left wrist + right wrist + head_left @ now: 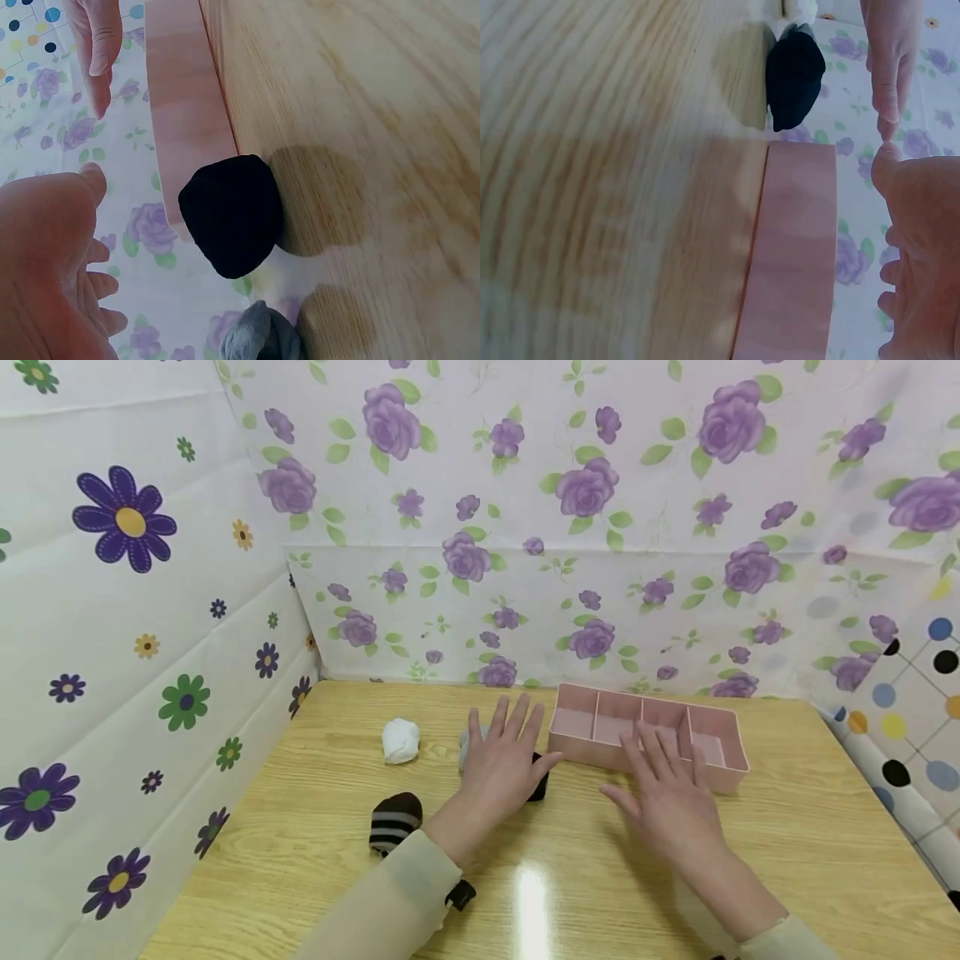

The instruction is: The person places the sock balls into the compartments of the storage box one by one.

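My left hand (501, 764), fingers spread and holding nothing, hovers over a balled grey sock (464, 750) and a balled black sock (540, 783), partly covering both in the head view. The left wrist view shows the black sock (232, 217) and grey sock (262, 334) resting apart on the table. My right hand (675, 806) is empty too, fingers extended, overlapping the front of a pink divided box (588, 752). A white balled-up cloth (401, 741) lies farther left. Nearer me, a striped balled sock (395, 821) sits beside my left forearm.
The wooden table (285, 860) meets a floral cloth backdrop (525, 602) behind the box. Another flowered cloth (172, 635) hangs along the left side, and a dotted cloth (900, 727) stands at the right. A small black object (461, 894) shows by the left sleeve.
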The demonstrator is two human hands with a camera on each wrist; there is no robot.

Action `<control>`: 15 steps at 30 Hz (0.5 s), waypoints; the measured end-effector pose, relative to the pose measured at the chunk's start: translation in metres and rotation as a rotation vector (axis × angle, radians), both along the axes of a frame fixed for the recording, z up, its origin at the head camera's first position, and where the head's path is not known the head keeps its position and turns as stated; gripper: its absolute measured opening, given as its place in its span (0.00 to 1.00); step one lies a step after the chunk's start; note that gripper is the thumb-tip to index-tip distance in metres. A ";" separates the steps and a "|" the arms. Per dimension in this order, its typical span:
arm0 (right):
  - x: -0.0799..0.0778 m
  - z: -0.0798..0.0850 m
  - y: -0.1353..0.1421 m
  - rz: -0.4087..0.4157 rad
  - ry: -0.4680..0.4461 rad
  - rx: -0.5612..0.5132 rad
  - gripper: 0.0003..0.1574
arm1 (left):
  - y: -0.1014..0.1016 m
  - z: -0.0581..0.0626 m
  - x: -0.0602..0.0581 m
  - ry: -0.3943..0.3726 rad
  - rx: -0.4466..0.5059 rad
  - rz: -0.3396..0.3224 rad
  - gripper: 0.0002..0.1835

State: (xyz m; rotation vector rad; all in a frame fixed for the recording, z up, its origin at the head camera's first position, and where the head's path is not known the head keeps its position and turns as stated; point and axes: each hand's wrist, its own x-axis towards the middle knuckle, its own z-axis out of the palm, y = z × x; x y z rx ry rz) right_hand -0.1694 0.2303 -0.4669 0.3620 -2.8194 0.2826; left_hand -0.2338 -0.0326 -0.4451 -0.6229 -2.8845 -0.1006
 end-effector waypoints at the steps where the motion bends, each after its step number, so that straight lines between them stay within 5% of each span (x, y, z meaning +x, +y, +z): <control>1: 0.000 0.001 0.001 -0.001 -0.002 -0.002 0.55 | 0.001 0.000 0.000 -0.001 0.002 -0.002 0.45; 15: -0.005 0.001 0.010 -0.015 0.018 -0.013 0.55 | 0.007 -0.003 -0.005 -0.003 0.023 0.010 0.45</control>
